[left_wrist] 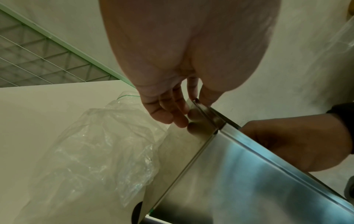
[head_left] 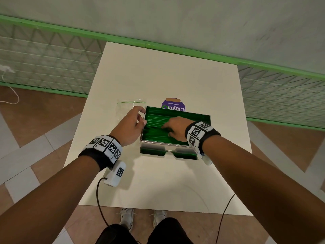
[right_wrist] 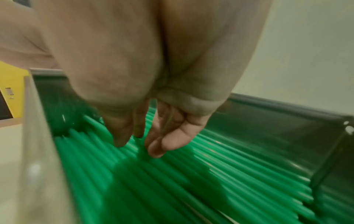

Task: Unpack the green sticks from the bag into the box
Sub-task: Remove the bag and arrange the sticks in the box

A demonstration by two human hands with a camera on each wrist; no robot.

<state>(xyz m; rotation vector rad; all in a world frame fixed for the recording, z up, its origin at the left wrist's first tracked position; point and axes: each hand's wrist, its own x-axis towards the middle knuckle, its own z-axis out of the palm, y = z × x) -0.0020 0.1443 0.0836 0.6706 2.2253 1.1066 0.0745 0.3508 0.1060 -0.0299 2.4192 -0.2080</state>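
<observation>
A shiny metal box [head_left: 156, 145] stands mid-table, its floor covered by several green sticks [head_left: 154, 115] lying side by side. My left hand [head_left: 143, 116] pinches the box's far left corner, thumb over the rim and fingers [left_wrist: 178, 119] against the outer wall [left_wrist: 239, 174]. My right hand [head_left: 165, 129] is inside the box, and its loosely bent fingertips [right_wrist: 155, 151] touch the sticks [right_wrist: 172, 181] without gripping any. The clear zip bag [head_left: 126, 111] lies flat and crumpled on the table left of the box [left_wrist: 99, 144], with no sticks visible in it.
A purple labelled pack [head_left: 173, 105] lies just behind the box. The white table [head_left: 158, 76] ends at a green-framed mesh fence [head_left: 52, 55] at the back. Black wrist-camera cables [head_left: 99, 199] hang over the near edge.
</observation>
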